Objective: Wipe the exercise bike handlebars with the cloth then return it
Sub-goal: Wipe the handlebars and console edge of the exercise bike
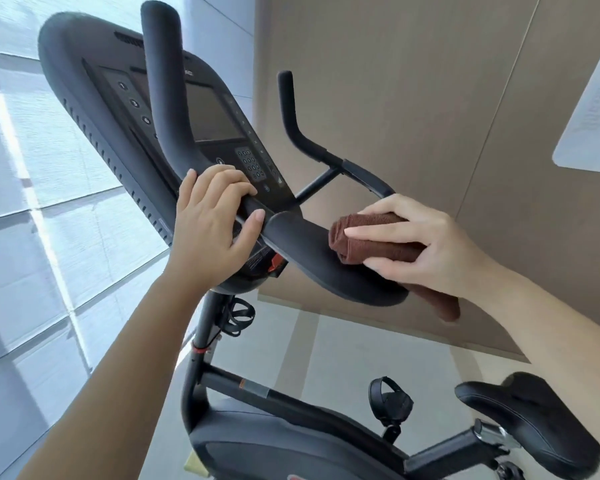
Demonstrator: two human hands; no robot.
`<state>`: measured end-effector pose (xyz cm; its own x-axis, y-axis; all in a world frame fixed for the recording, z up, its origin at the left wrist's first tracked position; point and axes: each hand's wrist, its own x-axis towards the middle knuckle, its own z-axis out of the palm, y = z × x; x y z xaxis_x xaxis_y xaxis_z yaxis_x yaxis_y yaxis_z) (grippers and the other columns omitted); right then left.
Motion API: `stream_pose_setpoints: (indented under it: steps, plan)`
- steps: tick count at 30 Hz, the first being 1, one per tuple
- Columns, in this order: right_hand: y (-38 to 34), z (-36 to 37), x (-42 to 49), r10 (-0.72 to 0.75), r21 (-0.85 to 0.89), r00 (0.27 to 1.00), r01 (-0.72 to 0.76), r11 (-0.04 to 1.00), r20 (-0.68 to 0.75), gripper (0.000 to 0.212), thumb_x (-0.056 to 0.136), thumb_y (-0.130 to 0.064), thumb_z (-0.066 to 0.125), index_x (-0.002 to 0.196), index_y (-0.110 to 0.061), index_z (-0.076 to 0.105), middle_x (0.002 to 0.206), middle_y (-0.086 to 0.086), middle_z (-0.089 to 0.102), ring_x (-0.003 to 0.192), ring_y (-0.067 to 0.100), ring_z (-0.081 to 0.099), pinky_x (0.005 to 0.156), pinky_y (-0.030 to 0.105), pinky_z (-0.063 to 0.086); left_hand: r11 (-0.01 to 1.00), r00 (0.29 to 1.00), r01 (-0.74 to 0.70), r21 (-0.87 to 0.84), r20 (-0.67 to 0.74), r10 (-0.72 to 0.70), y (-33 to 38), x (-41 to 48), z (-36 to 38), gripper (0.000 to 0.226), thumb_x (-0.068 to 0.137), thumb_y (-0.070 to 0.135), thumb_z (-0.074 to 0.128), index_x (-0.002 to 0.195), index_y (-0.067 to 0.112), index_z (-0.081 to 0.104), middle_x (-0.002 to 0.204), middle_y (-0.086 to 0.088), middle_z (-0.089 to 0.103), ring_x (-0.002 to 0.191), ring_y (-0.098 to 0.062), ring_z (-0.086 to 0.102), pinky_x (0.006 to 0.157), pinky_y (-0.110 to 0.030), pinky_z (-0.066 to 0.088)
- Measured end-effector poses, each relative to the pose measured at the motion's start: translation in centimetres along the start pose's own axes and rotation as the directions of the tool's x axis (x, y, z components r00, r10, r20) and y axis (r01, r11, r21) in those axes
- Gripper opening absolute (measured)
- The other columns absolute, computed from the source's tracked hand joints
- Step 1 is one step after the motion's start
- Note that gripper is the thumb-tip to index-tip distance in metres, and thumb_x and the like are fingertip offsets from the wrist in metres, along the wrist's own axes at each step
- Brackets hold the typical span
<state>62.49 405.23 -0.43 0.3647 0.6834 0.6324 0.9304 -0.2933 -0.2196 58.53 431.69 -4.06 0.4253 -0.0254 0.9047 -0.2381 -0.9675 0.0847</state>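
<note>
The person's right hand (426, 247) is clamped on a brown ribbed cloth (368, 244), folded into a thick wad. The thumb lies across its upper face and the curled fingers close on it from below. A loose tail of it hangs under the wrist. The wad is pressed flat on the wide pad of the black padded handlebars (312, 261), towards the pad's right end. This suggests the wiping step is under way, and the folding gives a firm face to rub with.

The left hand (215, 230) is wrapped round the bar at the foot of the left upright horn. Its fingers curl over the top and the thumb sits underneath, just in front of the dark oval console with a screen and keypad (208, 112). It seems to be there to brace the body and steady the bike against the push of the other hand.

The two upright horns and the thin right bar probably still need the cloth. Below are a black saddle (534, 420) and a strapped pedal (390, 400). The place where the cloth is to be returned is not in view
</note>
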Motion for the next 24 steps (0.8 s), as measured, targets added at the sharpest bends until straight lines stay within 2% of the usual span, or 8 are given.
stream_pose_setpoints:
  steps: [2,4,6,8,12,17,21,24]
  plan:
    - [0.4,0.5,2.5,0.038,0.123,0.999,-0.034,0.992,-0.031,0.038,0.077,-0.020,0.068,0.113,-0.030,0.060,0.116,-0.002,0.059,0.110,0.003,0.053,0.097,0.016,0.036,1.000,1.000,0.001,0.015,0.003,-0.001,0.2,-0.1,0.0,0.037,0.085,0.031,0.039,0.097,0.004,0.060,0.109,-0.009,0.060,0.116,-0.027,0.047,0.104,-0.048,0.023]
    - [0.8,1.6,4.8,0.042,0.215,0.993,-0.065,0.974,0.113,0.042,0.081,-0.022,0.068,0.118,-0.038,0.055,0.122,-0.009,0.056,0.116,-0.002,0.048,0.103,0.018,0.032,1.000,1.000,0.025,0.019,-0.004,-0.025,0.6,0.1,0.0,0.036,0.085,0.028,0.037,0.098,0.003,0.060,0.110,-0.009,0.059,0.116,-0.027,0.047,0.103,-0.048,0.025]
    - [1.5,2.4,5.9,-0.007,0.245,0.954,-0.070,0.967,0.298,0.043,0.083,-0.025,0.066,0.119,-0.045,0.052,0.124,-0.014,0.054,0.115,-0.006,0.047,0.102,0.012,0.030,0.998,0.999,0.051,0.026,0.002,-0.051,1.1,0.2,0.1,0.036,0.085,0.024,0.036,0.098,0.000,0.059,0.111,-0.011,0.059,0.115,-0.029,0.047,0.100,-0.054,0.029]
    - [2.8,2.2,6.0,-0.048,0.298,0.935,-0.062,0.952,0.351,0.043,0.082,-0.028,0.065,0.117,-0.049,0.053,0.120,-0.017,0.054,0.111,-0.009,0.049,0.096,0.004,0.029,0.997,0.997,0.081,-0.011,0.003,-0.081,1.8,0.2,0.1,0.036,0.085,0.020,0.036,0.100,-0.002,0.059,0.111,-0.012,0.058,0.117,-0.031,0.046,0.099,-0.054,0.033]
    - [5.5,1.8,4.8,-0.151,0.362,0.937,0.028,0.932,0.316,0.041,0.079,-0.029,0.065,0.116,-0.047,0.057,0.115,-0.014,0.056,0.109,-0.003,0.051,0.097,0.009,0.033,0.964,0.976,0.215,-0.157,0.024,-0.214,4.5,-1.3,-0.6,0.035,0.087,0.022,0.040,0.108,0.001,0.059,0.119,-0.008,0.055,0.127,-0.022,0.040,0.108,-0.036,0.030]
    - [8.7,0.3,3.5,-0.330,0.327,0.894,0.227,0.917,0.304,0.038,0.079,-0.028,0.066,0.117,-0.035,0.061,0.111,-0.005,0.057,0.106,0.008,0.055,0.097,0.026,0.041,0.964,0.957,0.266,-0.001,0.123,-0.263,8.5,-2.8,-1.3,0.042,0.087,0.029,0.044,0.123,0.011,0.051,0.130,0.002,0.050,0.127,-0.013,0.041,0.106,-0.026,0.031]
    - [11.1,-0.9,3.6,-0.428,0.408,0.840,0.281,0.869,0.333,0.037,0.076,-0.030,0.067,0.112,-0.037,0.063,0.109,-0.008,0.060,0.104,0.007,0.057,0.093,0.021,0.043,0.940,0.937,0.327,0.098,0.094,-0.335,10.2,-2.7,-0.9,0.043,0.087,0.029,0.041,0.122,0.008,0.052,0.133,0.000,0.047,0.128,-0.011,0.040,0.105,-0.023,0.032]
    - [10.6,0.3,6.1,-0.398,0.546,0.891,0.226,0.807,0.220,0.041,0.076,-0.026,0.069,0.115,-0.035,0.060,0.109,-0.007,0.063,0.105,0.002,0.056,0.097,0.018,0.040,0.915,0.923,0.366,0.172,0.054,-0.380,10.7,-3.0,-0.3,0.043,0.088,0.028,0.037,0.124,0.008,0.051,0.136,0.000,0.046,0.129,-0.011,0.038,0.106,-0.025,0.032]
